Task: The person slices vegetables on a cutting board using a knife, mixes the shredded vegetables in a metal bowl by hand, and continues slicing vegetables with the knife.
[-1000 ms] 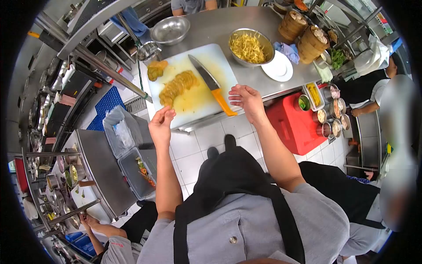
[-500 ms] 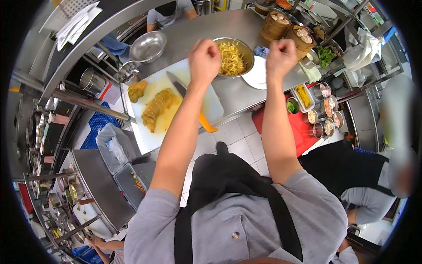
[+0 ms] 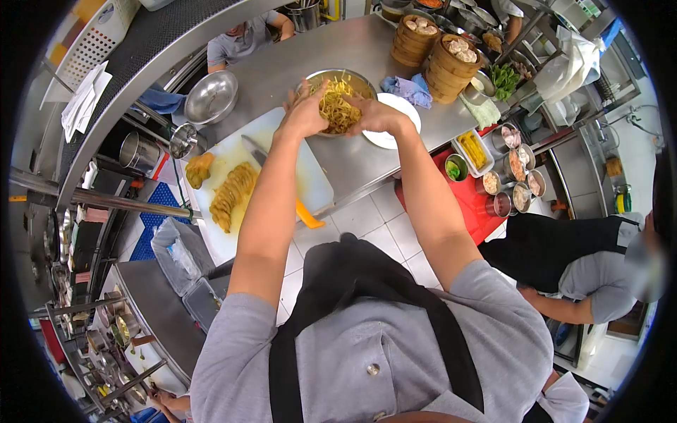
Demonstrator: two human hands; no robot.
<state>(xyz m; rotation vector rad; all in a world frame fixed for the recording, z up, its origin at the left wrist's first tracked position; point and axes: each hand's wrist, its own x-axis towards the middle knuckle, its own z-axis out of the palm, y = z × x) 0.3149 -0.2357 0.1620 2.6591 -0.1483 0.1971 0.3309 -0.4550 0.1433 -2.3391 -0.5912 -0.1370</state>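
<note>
Both my hands reach into a steel bowl [image 3: 369, 87] of thin yellow-brown vegetable shreds [image 3: 338, 107]. My left hand [image 3: 305, 115] is at the bowl's left side, fingers spread, some touching the shreds. From the right, my right hand [image 3: 375, 117] reaches in, its fingers stretched out and their tips partly hidden among the shreds. Left of the bowl, a knife with an orange handle [image 3: 307, 216] rests on a white cutting board [image 3: 319, 176], its blade partly behind my left forearm. A sliced yellow-brown vegetable [image 3: 233, 196] and a smaller piece [image 3: 199, 170] lie on the board.
A white plate [image 3: 405, 106] and a blue cloth [image 3: 409, 90] sit right of the bowl. Bamboo steamers [image 3: 451, 74] stand farther right. An empty metal bowl [image 3: 211, 97] is at left. Several ingredient tins stand on a red surface [image 3: 434, 185]. Other people are around.
My hands were closed and raised apart over the counter. They have opened and come down together into the bowl's shreds. The view has shifted slightly.
</note>
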